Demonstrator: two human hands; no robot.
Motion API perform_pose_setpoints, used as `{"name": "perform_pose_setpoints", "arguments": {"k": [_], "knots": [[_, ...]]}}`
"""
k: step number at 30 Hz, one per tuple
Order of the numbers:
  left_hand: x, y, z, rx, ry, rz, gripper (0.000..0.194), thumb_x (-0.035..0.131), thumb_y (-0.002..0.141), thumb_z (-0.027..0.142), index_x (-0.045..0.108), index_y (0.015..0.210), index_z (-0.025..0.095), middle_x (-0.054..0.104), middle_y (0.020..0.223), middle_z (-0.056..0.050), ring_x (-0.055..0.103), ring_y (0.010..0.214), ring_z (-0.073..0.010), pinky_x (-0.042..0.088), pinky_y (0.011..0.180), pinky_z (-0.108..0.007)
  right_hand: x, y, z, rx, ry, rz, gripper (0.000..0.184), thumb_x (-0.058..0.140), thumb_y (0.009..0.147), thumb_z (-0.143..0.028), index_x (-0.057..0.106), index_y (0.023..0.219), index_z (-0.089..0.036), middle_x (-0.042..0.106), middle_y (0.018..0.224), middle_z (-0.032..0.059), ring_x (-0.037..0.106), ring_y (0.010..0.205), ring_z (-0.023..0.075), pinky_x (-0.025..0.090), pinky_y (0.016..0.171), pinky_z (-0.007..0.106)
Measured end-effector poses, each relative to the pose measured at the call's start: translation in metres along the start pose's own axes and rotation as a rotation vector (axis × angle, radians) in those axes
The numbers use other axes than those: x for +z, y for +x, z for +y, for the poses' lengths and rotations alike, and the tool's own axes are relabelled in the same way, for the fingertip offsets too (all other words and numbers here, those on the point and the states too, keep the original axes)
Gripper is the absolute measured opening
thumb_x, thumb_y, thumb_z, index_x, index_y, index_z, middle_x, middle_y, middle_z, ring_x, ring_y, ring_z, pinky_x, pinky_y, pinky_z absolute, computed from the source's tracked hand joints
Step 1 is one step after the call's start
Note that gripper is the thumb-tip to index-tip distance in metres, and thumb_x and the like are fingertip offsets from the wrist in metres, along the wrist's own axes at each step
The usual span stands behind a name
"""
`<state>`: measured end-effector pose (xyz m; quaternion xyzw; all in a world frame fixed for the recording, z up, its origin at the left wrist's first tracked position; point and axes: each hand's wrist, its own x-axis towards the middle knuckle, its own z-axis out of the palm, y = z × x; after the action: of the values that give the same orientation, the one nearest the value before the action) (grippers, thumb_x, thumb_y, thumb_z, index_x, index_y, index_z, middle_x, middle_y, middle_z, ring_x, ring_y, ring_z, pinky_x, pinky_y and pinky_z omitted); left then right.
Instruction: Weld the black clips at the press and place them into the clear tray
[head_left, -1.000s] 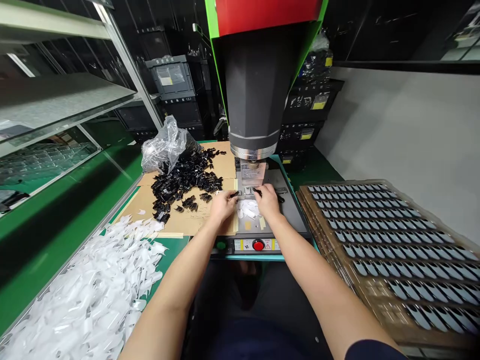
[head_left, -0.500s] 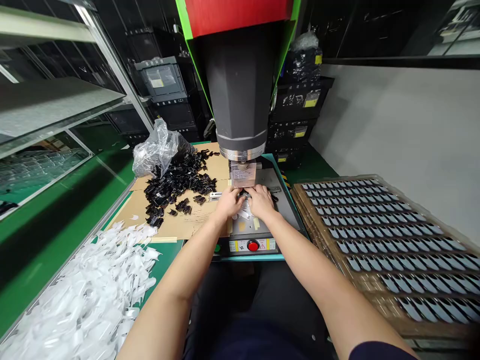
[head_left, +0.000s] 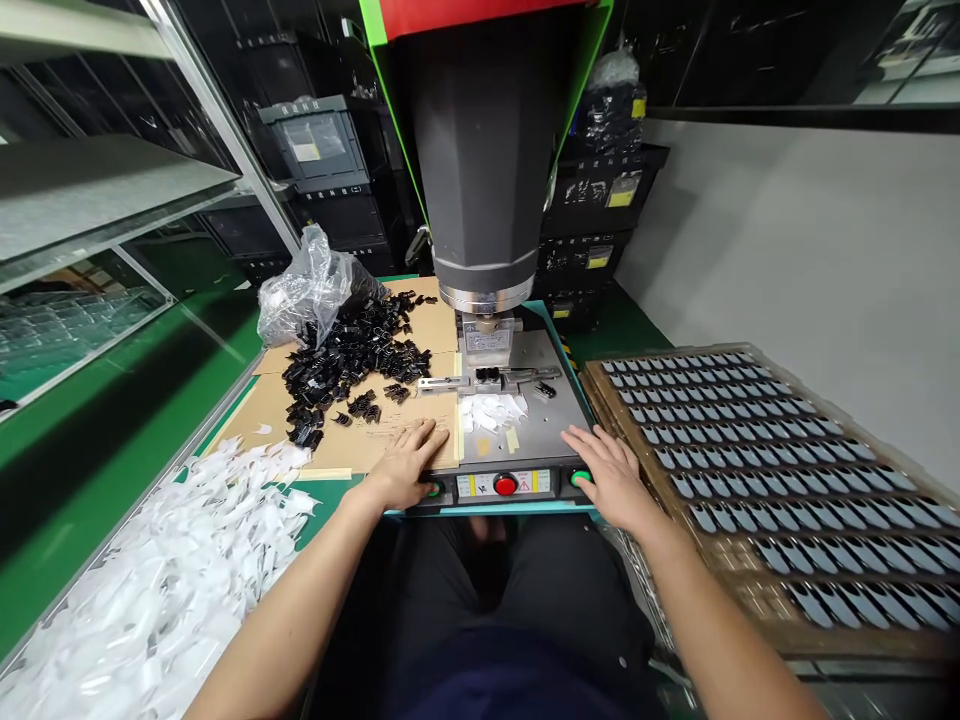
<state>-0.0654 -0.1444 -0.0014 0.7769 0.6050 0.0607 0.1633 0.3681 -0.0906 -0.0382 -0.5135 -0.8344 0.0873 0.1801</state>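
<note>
My left hand [head_left: 405, 466] lies with fingers outstretched on the cardboard at the machine's front left corner, its thumb at the left green button [head_left: 433, 489]. At the opposite corner, my right hand [head_left: 609, 472] is spread, the thumb touching the right green button [head_left: 580, 478]. Neither hand holds anything. Between them sits a red button [head_left: 505, 486] on the front panel. Behind it, small white pieces [head_left: 491, 411] lie on the grey machine plate [head_left: 540, 437]. A metal fixture [head_left: 448, 384] holds small black parts [head_left: 487, 374] beneath the clear block [head_left: 489, 345] of the press head.
Left on the cardboard [head_left: 262, 415] is a heap of black clips [head_left: 352, 365] beside a plastic bag [head_left: 307, 290]. White pieces [head_left: 165, 570] are piled nearer me. Trays of grey-blue parts [head_left: 750, 460] stand at the right. The press column [head_left: 480, 170] rises ahead, with crates [head_left: 322, 150] behind.
Both hands have left the fixture under the press head and moved apart, back toward me, to the green buttons. The fixture with black parts is now uncovered.
</note>
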Motion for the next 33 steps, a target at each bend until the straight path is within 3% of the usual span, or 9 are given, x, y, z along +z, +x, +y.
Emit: {"name": "perform_pose_setpoints", "arguments": {"k": [4, 13, 16, 19, 22, 25, 28, 33], "knots": [[-0.002, 0.004, 0.009, -0.028, 0.018, -0.018, 0.107, 0.089, 0.074, 0.03, 0.04, 0.168, 0.031, 0.027, 0.18, -0.014, 0.022, 0.167, -0.0388, 0.02, 0.137, -0.058, 0.001, 0.002, 0.0, -0.01, -0.06, -0.01, 0.075, 0.057, 0.087, -0.021, 0.05, 0.16, -0.042, 0.05, 0.169, 0.0002, 0.035, 0.161, 0.0338, 0.025, 0.129, 0.065], [-0.007, 0.0, 0.01, -0.032, 0.013, -0.067, 0.11, 0.087, 0.076, 0.036, 0.034, 0.172, 0.025, 0.02, 0.182, -0.014, 0.014, 0.169, -0.04, 0.013, 0.138, -0.058, -0.002, 0.023, -0.015, -0.047, -0.013, -0.002, 0.056, 0.055, 0.094, -0.031, 0.059, 0.149, -0.027, 0.057, 0.162, 0.009, 0.039, 0.159, 0.0357, 0.026, 0.129, 0.065], [-0.006, 0.005, 0.01, -0.034, -0.048, -0.021, 0.104, 0.086, 0.079, 0.052, 0.039, 0.169, 0.026, 0.027, 0.179, -0.015, 0.019, 0.168, -0.0408, 0.017, 0.137, -0.06, 0.001, 0.033, -0.018, -0.033, 0.019, 0.015, 0.048, 0.055, 0.097, -0.033, 0.062, 0.144, -0.026, 0.06, 0.157, 0.01, 0.044, 0.156, 0.0355, 0.026, 0.13, 0.064], [-0.004, 0.023, 0.015, -0.067, -0.122, 0.052, 0.098, 0.069, 0.09, 0.071, 0.039, 0.169, 0.022, 0.03, 0.178, -0.017, 0.026, 0.166, -0.0388, 0.025, 0.135, -0.056, 0.009, 0.053, -0.028, -0.041, 0.067, 0.037, 0.053, 0.055, 0.1, -0.038, 0.058, 0.15, -0.022, 0.061, 0.156, 0.0147, 0.047, 0.154, 0.0356, 0.032, 0.129, 0.061], [0.004, 0.048, 0.029, -0.083, -0.133, 0.094, 0.1, 0.052, 0.098, 0.076, 0.026, 0.173, 0.016, 0.02, 0.181, -0.02, 0.019, 0.168, -0.0367, 0.021, 0.136, -0.056, 0.021, 0.077, -0.045, -0.085, 0.1, 0.054, 0.063, 0.053, 0.101, -0.038, 0.049, 0.16, -0.017, 0.053, 0.163, 0.0175, 0.047, 0.154, 0.0343, 0.037, 0.128, 0.057], [0.019, 0.069, 0.047, -0.092, -0.058, 0.144, 0.096, 0.044, 0.103, 0.074, 0.022, 0.174, 0.013, 0.014, 0.182, -0.021, 0.01, 0.17, -0.0377, 0.011, 0.137, -0.06, 0.035, 0.092, -0.061, -0.119, 0.046, 0.068, 0.064, 0.05, 0.103, -0.035, 0.045, 0.164, -0.015, 0.046, 0.17, 0.017, 0.043, 0.157, 0.0335, 0.031, 0.133, 0.056], [0.032, 0.08, 0.064, -0.094, 0.022, 0.2, 0.094, 0.04, 0.105, 0.071, 0.024, 0.173, 0.01, 0.013, 0.181, -0.022, 0.009, 0.17, -0.0392, 0.008, 0.137, -0.061, 0.044, 0.093, -0.069, -0.133, -0.054, 0.07, 0.064, 0.049, 0.106, -0.036, 0.045, 0.166, -0.014, 0.042, 0.173, 0.0162, 0.037, 0.161, 0.0354, 0.023, 0.136, 0.056], [0.042, 0.085, 0.078, -0.073, 0.077, 0.23, 0.089, 0.039, 0.107, 0.068, 0.027, 0.172, 0.009, 0.018, 0.18, -0.022, 0.013, 0.169, -0.0395, 0.012, 0.136, -0.064, 0.04, 0.085, -0.072, -0.168, -0.13, 0.032, 0.062, 0.049, 0.108, -0.038, 0.046, 0.167, -0.018, 0.039, 0.175, 0.0114, 0.032, 0.164, 0.0368, 0.022, 0.136, 0.057]]}}
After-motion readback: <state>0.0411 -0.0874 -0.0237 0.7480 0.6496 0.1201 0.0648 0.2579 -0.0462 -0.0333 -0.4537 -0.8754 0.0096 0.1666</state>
